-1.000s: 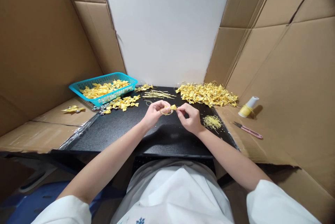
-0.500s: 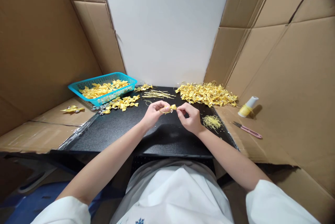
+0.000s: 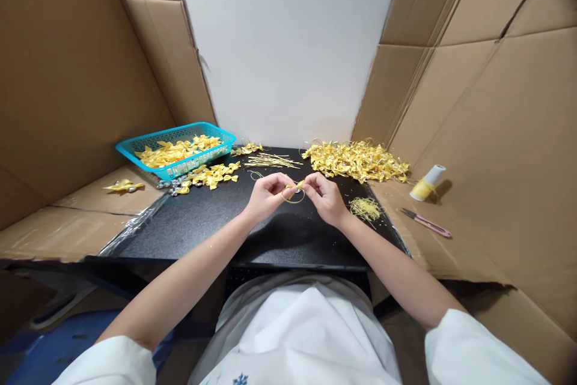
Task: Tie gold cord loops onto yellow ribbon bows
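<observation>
Above the middle of the black tabletop (image 3: 189, 229), my left hand (image 3: 268, 196) and my right hand (image 3: 325, 197) meet at a small yellow ribbon bow (image 3: 300, 185). My left fingers pinch the bow's left side, and the right thumb and fingertips grip its right side. A loop of thin yellow cord (image 3: 294, 201) hangs below the bow between both hands. Fingers partly cover the bow, so its knot is hard to make out. Just beyond the hands lie several straight cut cords (image 3: 273, 160).
A blue basket (image 3: 175, 173) of yellow bows stands back left, with loose bows (image 3: 215, 176) before it. Back right is a heap of corded bows (image 3: 356, 160). Thread scraps (image 3: 366, 209), a thread spool (image 3: 422, 189) and pink-handled snips (image 3: 430, 226) lie right. Cardboard walls (image 3: 509, 133) flank the table.
My hands have come closer together around the bow. The cord loop, held flat near my left fingers before, now hangs lower and rounder between the hands.
</observation>
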Tool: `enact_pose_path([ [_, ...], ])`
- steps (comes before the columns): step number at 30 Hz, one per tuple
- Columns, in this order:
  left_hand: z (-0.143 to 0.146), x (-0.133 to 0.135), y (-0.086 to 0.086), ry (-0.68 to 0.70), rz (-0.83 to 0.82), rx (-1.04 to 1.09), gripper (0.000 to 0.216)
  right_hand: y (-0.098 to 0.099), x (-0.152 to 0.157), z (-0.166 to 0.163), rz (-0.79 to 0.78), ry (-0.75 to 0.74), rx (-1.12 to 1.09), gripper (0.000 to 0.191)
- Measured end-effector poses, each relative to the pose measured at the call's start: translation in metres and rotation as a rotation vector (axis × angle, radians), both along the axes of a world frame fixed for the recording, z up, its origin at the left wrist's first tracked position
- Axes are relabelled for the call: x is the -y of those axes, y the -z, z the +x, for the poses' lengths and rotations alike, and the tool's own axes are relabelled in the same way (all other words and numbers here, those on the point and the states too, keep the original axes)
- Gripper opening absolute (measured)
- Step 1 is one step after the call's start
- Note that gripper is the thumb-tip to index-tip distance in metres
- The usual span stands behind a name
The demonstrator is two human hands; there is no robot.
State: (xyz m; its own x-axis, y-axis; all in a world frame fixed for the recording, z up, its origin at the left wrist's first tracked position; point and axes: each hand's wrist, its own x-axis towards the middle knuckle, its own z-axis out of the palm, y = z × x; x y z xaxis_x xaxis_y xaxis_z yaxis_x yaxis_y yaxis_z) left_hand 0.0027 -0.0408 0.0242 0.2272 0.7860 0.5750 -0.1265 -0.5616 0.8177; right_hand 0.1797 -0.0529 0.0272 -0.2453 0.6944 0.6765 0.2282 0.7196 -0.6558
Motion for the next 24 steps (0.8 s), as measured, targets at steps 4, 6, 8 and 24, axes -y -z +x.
enact_pose_path([
  [4, -0.001, -0.004, 0.003, 0.004, 0.050, 0.008, 0.024, 0.002, -0.005, 0.002, -0.065, -0.042, 0.026, 0.022],
  [6, -0.001, -0.006, 0.003, 0.017, 0.069, 0.006, 0.023, 0.003, -0.008, 0.004, -0.115, -0.056, 0.018, 0.025],
  [8, -0.002, -0.007, 0.003, 0.027, 0.080, -0.002, 0.022, 0.004, -0.010, 0.005, -0.152, -0.057, 0.005, 0.029],
  [24, -0.005, -0.008, 0.002, 0.029, 0.116, -0.122, 0.023, 0.006, -0.011, 0.003, -0.200, -0.035, 0.027, 0.025],
])
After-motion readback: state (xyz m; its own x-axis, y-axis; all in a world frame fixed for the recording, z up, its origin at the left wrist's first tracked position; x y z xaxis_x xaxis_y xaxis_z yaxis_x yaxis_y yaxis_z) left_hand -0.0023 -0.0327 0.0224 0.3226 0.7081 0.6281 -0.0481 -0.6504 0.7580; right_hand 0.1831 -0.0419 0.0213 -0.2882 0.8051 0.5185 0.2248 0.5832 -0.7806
